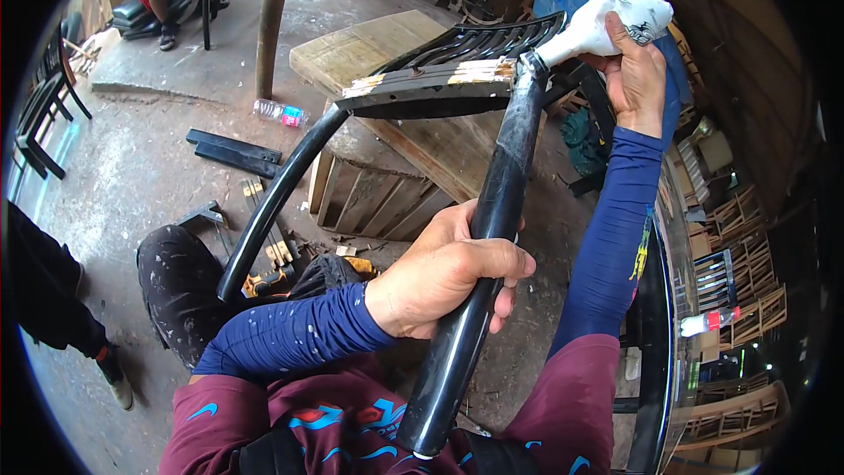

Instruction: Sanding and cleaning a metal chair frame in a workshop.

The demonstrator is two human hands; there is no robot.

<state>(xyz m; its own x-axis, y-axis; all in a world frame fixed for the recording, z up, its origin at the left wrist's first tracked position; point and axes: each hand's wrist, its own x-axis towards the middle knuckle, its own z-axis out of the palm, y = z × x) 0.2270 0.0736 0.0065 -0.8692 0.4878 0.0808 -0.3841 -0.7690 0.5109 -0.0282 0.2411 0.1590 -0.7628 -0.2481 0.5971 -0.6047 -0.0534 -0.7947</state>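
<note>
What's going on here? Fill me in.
A person's left hand is wrapped around the black leg of a slatted chair frame. The right hand holds a white bottle, its narrow end at the leg's upper end, near the joint. Whether anything is coming out isn't visible. A wooden bench stands beyond the leg.

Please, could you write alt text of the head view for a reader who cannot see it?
A person's left hand grips one black leg of a slatted chair frame, while the right hand holds a white bottle, its tip at the far end of that leg. A wooden bench stands beyond on the floor.
</note>
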